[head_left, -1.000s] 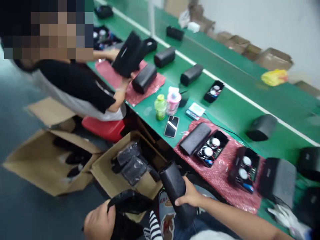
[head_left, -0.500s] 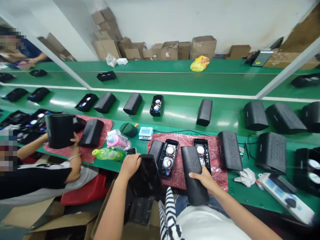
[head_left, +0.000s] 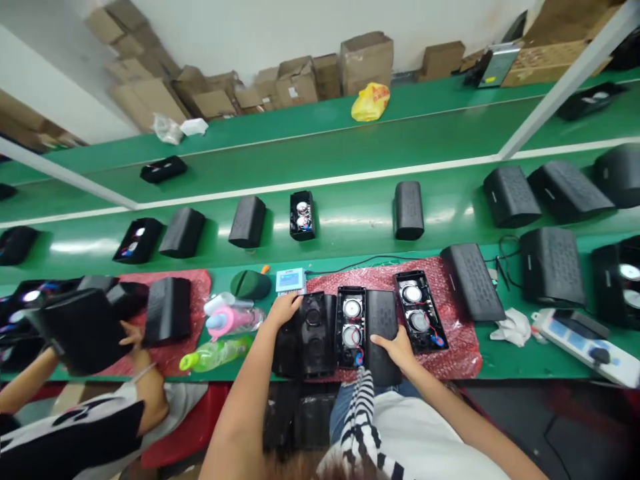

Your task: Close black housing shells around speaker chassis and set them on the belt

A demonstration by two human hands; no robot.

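My left hand (head_left: 286, 310) is closed on the upper edge of a black speaker shell (head_left: 317, 337), whose dark inside with round openings faces up. My right hand (head_left: 396, 348) grips another black speaker shell (head_left: 383, 320), textured side up, thumb on top and fingers along its right side. Between the two shells lies an open speaker housing (head_left: 352, 353) with two round drivers and red wires. To the right of my right hand rests a second open housing (head_left: 423, 340), also with two drivers and a blue connector. All are on red bubble wrap (head_left: 463, 353).
A co-worker's hand (head_left: 131, 335) at left holds a black speaker (head_left: 83, 331). A green bottle (head_left: 220, 355), pink bottle (head_left: 233, 321), green pouch (head_left: 250, 284) and small meter (head_left: 291, 281) stand left. At right are a speaker (head_left: 473, 280), crumpled tissue (head_left: 513, 328) and power strip (head_left: 590, 350).
My left hand has brought its shell up from below the table edge to beside the open housing. My right hand has lowered its shell beside that housing. The view has shifted.
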